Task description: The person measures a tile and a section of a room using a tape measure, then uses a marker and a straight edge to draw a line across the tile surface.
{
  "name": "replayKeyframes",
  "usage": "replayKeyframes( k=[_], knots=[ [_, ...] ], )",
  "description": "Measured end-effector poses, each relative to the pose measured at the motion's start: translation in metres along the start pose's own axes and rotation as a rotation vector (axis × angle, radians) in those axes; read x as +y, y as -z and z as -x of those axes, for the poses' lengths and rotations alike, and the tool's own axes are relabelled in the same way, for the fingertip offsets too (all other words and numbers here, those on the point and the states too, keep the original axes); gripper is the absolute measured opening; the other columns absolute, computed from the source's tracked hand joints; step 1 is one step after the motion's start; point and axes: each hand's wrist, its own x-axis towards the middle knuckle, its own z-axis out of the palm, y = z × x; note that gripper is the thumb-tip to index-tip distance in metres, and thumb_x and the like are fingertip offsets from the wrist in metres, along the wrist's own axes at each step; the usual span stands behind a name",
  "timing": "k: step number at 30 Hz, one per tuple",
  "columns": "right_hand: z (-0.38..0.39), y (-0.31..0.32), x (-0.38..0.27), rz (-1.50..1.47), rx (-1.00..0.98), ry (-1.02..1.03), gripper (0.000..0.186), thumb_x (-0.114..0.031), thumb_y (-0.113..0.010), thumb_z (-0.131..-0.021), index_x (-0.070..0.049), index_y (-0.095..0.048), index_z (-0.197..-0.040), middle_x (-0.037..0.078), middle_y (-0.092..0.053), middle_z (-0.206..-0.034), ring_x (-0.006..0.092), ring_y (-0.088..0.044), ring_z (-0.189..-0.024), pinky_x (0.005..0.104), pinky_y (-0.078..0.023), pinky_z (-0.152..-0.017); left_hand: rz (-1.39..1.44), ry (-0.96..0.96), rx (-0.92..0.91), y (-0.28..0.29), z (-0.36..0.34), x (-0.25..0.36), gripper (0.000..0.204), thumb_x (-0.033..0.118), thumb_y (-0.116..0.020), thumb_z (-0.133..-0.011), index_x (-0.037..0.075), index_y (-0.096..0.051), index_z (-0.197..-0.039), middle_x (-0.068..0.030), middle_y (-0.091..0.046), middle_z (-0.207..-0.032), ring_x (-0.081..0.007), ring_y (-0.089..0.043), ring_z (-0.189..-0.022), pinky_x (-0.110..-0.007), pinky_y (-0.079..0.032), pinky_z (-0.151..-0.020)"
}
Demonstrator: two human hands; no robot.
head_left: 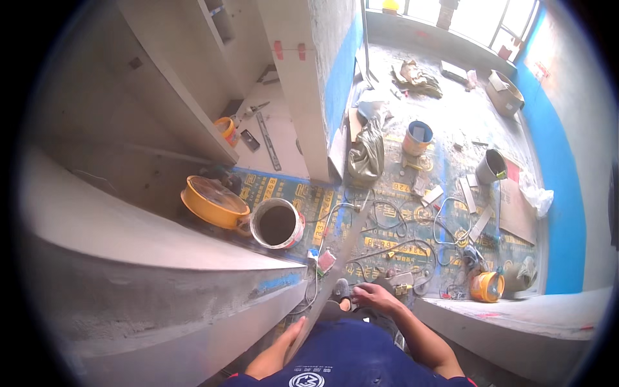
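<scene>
A long, thin, pale straightedge bar (338, 258) slants from beside my body up toward the cluttered floor. My left hand (296, 329) is closed at its lower end, with the fingers partly hidden by the bar. To the right of the bar, my right hand (376, 298) reaches leftward with its fingers apart and nothing visible in them. Just beyond its fingertips is a small grey, shoe-like shape (342, 287), too blurred to make out well.
White-grey wall edges flank me, the left wall (193, 303) and the right ledge (516, 319). Ahead stand a mortar bucket (256, 209), a yellow tub (209, 200), an orange bucket (487, 287) and a blue-lined bucket (410, 147). Looped cables (387, 222) cross the printed floor sheeting.
</scene>
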Motion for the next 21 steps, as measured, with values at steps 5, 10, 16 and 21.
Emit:
replayKeyframes(
  k=[5, 10, 16, 21],
  knots=[
    [-0.028, 0.002, -0.059, -0.003, -0.278, 0.021, 0.062, -0.047, -0.054, -0.099, 0.003, -0.05, -0.135, 0.013, -0.062, -0.123, 0.0202, -0.061, -0.112, 0.033, -0.046, -0.099, 0.122, -0.016, 0.101, -0.013, 0.072, 0.11, 0.082, 0.069, -0.044, -0.091, 0.0, -0.055, -0.135, -0.0178, -0.061, -0.127, -0.0262, -0.059, -0.113, -0.04, -0.045, -0.096],
    [-0.033, 0.022, -0.112, 0.278, -0.385, -0.116, 0.071, -0.063, -0.052, -0.094, 0.002, -0.059, -0.123, 0.006, -0.062, -0.103, 0.0144, -0.056, -0.091, 0.03, -0.045, -0.082, 0.438, -0.065, -0.164, -0.06, 0.056, 0.155, 0.081, 0.066, -0.032, -0.097, -0.003, -0.054, -0.133, -0.0207, -0.06, -0.128, -0.0307, -0.058, -0.117, -0.042, -0.044, -0.098],
    [-0.04, 0.087, -0.178, 0.201, -0.397, -0.205, 0.075, -0.069, -0.056, -0.088, 0.004, -0.067, -0.106, 0.005, -0.06, -0.088, 0.0144, -0.052, -0.078, 0.0308, -0.043, -0.067, 0.341, -0.116, -0.095, -0.101, -0.006, 0.223, 0.081, 0.065, -0.03, -0.097, -0.004, -0.054, -0.133, -0.0247, -0.058, -0.13, -0.0334, -0.053, -0.124, -0.043, -0.041, -0.101],
    [-0.06, 0.158, -0.193, -0.066, -0.283, -0.187, 0.062, -0.05, -0.064, -0.091, 0.003, -0.06, -0.122, 0.011, -0.064, -0.101, 0.017, -0.058, -0.085, 0.0277, -0.045, -0.069, 0.098, -0.259, 0.161, -0.1, -0.064, 0.288, 0.08, 0.064, -0.028, -0.098, -0.004, -0.054, -0.133, -0.0281, -0.056, -0.132, -0.0357, -0.05, -0.129, -0.043, -0.039, -0.104]
  ],
)
